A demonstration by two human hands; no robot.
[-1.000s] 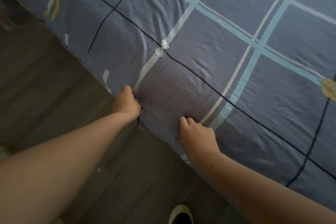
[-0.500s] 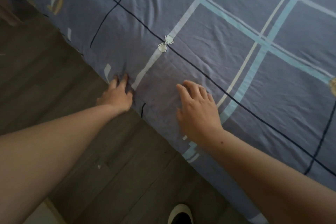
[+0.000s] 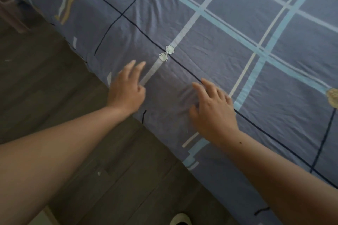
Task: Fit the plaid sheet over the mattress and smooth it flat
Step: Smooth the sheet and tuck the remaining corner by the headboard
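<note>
Having let go of the tucked edge, left hand [image 3: 126, 89] and right hand [image 3: 213, 107] are now sliding flat and open-fingered over the plaid sheet [image 3: 237, 42] just below the bow print [image 3: 166, 55], so smoothing is beginning.

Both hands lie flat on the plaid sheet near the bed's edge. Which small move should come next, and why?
Probably slide both hands apart along the edge. The left hand and right hand rest with straight fingers on the plaid sheet, and fine creases show between them and near the bow print, so the cloth there is not yet flat.
</note>
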